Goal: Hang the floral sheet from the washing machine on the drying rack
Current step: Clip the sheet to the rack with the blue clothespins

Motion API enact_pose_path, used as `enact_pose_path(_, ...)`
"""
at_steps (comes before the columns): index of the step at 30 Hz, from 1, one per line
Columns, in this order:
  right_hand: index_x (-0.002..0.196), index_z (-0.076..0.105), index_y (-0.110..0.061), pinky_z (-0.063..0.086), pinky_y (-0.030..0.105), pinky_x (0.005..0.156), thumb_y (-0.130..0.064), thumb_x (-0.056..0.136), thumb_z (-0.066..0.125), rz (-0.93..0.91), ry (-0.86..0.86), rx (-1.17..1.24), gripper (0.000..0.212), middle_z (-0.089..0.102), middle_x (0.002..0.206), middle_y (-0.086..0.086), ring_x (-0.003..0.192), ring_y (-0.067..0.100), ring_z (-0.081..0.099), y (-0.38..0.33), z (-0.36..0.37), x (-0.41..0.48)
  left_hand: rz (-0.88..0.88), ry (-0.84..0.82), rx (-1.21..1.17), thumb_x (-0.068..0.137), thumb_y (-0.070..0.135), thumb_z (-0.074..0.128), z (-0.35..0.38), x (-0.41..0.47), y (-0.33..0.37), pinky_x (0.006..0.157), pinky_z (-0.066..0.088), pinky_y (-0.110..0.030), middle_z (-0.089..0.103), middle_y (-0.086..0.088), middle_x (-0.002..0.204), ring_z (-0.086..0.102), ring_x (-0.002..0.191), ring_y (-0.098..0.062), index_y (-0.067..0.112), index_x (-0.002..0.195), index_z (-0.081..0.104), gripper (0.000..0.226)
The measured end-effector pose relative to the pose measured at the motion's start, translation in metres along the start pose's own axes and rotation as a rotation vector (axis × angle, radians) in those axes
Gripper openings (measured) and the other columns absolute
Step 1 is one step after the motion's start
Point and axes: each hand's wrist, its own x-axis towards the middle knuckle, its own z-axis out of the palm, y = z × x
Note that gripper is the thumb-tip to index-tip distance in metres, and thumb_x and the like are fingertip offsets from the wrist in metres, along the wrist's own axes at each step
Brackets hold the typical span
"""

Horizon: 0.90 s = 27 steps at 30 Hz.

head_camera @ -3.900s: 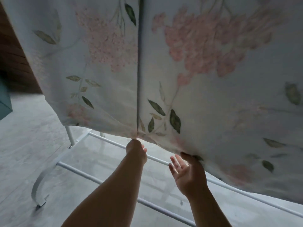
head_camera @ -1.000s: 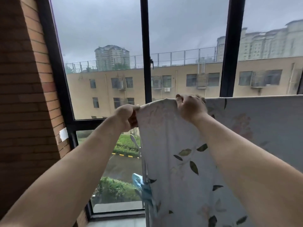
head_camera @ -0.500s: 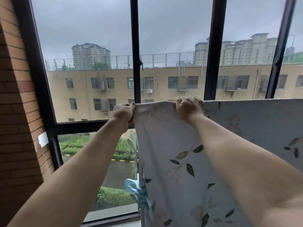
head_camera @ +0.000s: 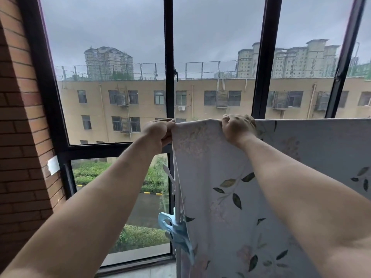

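Head view: a pale floral fabric sheet (head_camera: 321,149) hangs draped over a white metal drying rack (head_camera: 177,205), in front of a dark-framed window (head_camera: 169,57). The left hand (head_camera: 158,135) pinches the sheet's top corner in a tight grip. The right hand (head_camera: 237,128) curls closed over the top edge nearby. The step appears to be straightening the sheet; next probably comes pulling the edge taut and level.

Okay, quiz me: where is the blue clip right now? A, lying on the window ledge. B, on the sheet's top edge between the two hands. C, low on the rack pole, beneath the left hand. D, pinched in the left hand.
C: the blue clip sits low on the white rack pole, well below the left hand, which grips the top corner of the sheet.
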Motion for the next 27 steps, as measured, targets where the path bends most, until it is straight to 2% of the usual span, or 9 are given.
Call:
enact_pose_path(4,0.122,0.063,-0.011,0.027,0.039,0.107,-0.033,0.103,0.019,-0.003,0.029,-0.007,0.052,0.06,0.131,0.016,0.122,0.033,0.047,0.0,0.003,0.001,0.063,0.02,-0.08,0.086,0.001,0.07,-0.004,0.003,0.001,0.067,0.059,-0.03,0.073,-0.013,0.095,0.072,0.084,-0.023,0.011,0.09,0.072,0.011)
enact_pose_path(9,0.126,0.061,-0.011,0.025,0.039,0.11,-0.033,0.103,0.02,0.03,0.015,0.006,0.052,0.057,0.133,0.018,0.126,0.033,0.045,-0.002,0.004,0.001,0.184,0.034,-0.064,0.088,0.002,0.069,-0.018,0.005,-0.016,0.069,0.06,-0.029,0.071,-0.017,0.098,0.072,0.09,-0.028,0.005,0.099,0.067,0.012)
enact_pose_path(14,0.126,0.06,-0.01,0.022,0.041,0.111,-0.033,0.103,0.019,0.054,0.024,-0.015,0.052,0.056,0.135,0.019,0.128,0.035,0.043,0.006,0.004,0.004,0.162,0.103,0.218,0.094,0.005,0.056,-0.061,-0.002,-0.08,0.061,0.052,-0.024,0.07,-0.014,0.091,0.065,0.077,-0.021,0.003,0.1,0.064,0.01)
enact_pose_path(18,0.122,0.061,-0.008,0.023,0.041,0.11,-0.034,0.103,0.019,0.039,0.063,-0.002,0.053,0.058,0.13,0.02,0.125,0.035,0.044,0.002,0.009,0.004,0.048,0.067,0.393,0.094,0.003,0.051,-0.078,-0.006,-0.151,0.064,0.047,-0.022,0.068,-0.008,0.094,0.061,0.083,-0.018,0.005,0.099,0.066,0.016)
enact_pose_path(21,0.122,0.061,-0.005,0.021,0.042,0.112,-0.031,0.103,0.02,0.07,0.06,-0.022,0.052,0.057,0.13,0.021,0.126,0.035,0.044,-0.007,0.008,0.002,-0.01,0.048,0.58,0.092,0.005,0.05,-0.086,-0.003,-0.196,0.065,0.044,-0.023,0.069,-0.001,0.1,0.06,0.086,-0.012,0.014,0.101,0.07,0.024)
enact_pose_path(23,0.122,0.06,-0.002,0.022,0.045,0.113,-0.03,0.102,0.022,0.072,0.063,-0.053,0.051,0.058,0.129,0.023,0.124,0.037,0.046,-0.017,0.006,0.001,-0.052,0.038,0.687,0.091,0.01,0.049,-0.092,-0.001,-0.217,0.074,0.045,-0.025,0.07,0.001,0.105,0.061,0.093,-0.014,0.02,0.102,0.071,0.026)
enact_pose_path(25,0.12,0.061,-0.001,0.028,0.047,0.113,-0.029,0.101,0.026,-0.034,0.114,-0.046,0.048,0.06,0.124,0.022,0.119,0.037,0.05,-0.033,0.007,-0.006,-0.091,0.048,0.73,0.092,0.015,0.05,-0.099,0.001,-0.232,0.081,0.043,-0.026,0.069,0.001,0.107,0.059,0.099,-0.016,0.018,0.108,0.072,0.027)
enact_pose_path(27,0.116,0.064,-0.006,0.036,0.041,0.108,-0.028,0.1,0.033,-0.285,0.186,0.018,0.042,0.065,0.12,0.016,0.114,0.032,0.055,-0.055,0.014,-0.025,-0.124,0.055,0.722,0.093,0.017,0.051,-0.106,0.002,-0.243,0.082,0.043,-0.026,0.067,0.002,0.106,0.059,0.1,-0.016,0.017,0.112,0.071,0.028)
